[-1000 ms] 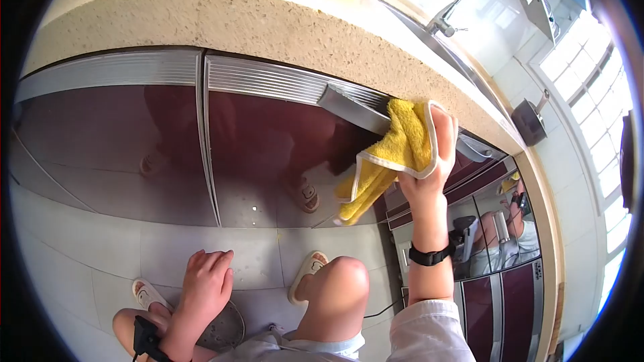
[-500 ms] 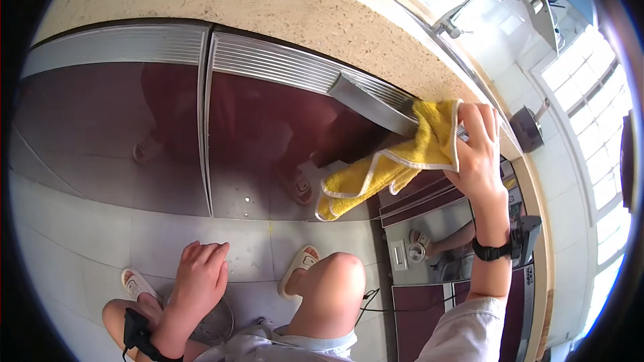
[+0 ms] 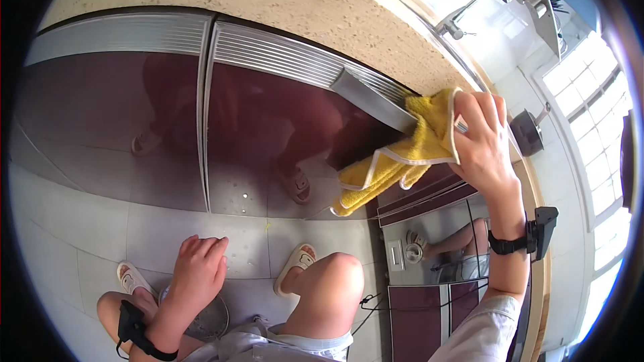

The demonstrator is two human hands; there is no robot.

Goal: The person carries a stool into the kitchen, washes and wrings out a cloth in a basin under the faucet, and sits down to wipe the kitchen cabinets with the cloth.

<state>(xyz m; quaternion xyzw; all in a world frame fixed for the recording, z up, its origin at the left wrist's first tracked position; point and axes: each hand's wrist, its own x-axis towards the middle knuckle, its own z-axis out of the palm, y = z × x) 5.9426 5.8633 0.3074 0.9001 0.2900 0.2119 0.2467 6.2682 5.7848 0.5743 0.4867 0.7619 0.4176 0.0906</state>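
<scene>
Cabinet front, glossy dark red, spans most of our view. Yellow cloth sits at the right end of its metal handle. If wiping, we judge firm, even strokes along the handle best, loose folds gathered. Right hand grips the cloth, fingers curled; left hand hangs half-open, nothing visible in it. Pile looks fluffy, creased, hanging; narrow white piping edges it.

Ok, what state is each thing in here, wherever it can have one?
Yellow cloth: bunched at the top, lower folds hanging.
Right hand: gripping the cloth.
Left hand: empty, fingers loosely bent.
Cabinet doors: shut.
Black cord: loose, unstraightened.
Faucet: running or off, cannot tell.
</scene>
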